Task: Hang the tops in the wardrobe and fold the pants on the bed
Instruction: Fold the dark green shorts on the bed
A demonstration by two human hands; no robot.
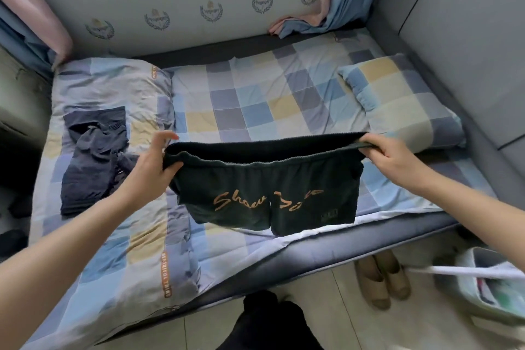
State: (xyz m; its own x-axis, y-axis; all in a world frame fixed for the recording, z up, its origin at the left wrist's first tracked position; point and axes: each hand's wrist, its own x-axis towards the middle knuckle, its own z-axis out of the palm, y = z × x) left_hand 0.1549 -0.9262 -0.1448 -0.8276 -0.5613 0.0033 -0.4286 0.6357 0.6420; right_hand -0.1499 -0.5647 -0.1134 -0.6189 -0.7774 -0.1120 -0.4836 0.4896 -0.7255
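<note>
A pair of dark green shorts with orange lettering hangs spread out above the near edge of the bed. My left hand grips the left end of the waistband. At the waistband's right end, my right hand pinches the fabric. The leg hems dangle just above the checked sheet. A dark navy garment lies partly folded on the quilt at the left.
A folded checked quilt covers the bed's left side and a checked pillow lies at the right. Brown slippers stand on the floor under the bed edge. A light laundry basket sits at the lower right. Curtains hang at both far corners.
</note>
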